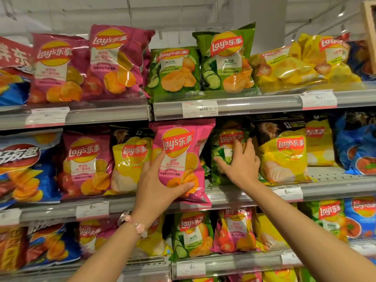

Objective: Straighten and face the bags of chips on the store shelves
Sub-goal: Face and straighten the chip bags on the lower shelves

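Note:
A bright pink Lay's bag (181,151) stands out in front of the middle shelf's rail (234,197), its face toward me. My left hand (156,184) grips its lower left part, thumb across the front. Just to its right, a green cucumber Lay's bag (223,139) sits further back on the same shelf. My right hand (240,163) lies spread on the green bag's front, fingers apart, touching it. A yellow Lay's bag (284,157) stands right of the green one.
The top shelf (254,104) carries magenta, green and yellow bags leaning back. A darker pink bag (85,163) and a yellow bag (130,159) stand left of my left hand. Blue bags fill both shelf ends. The lower shelf (234,261) holds mixed bags.

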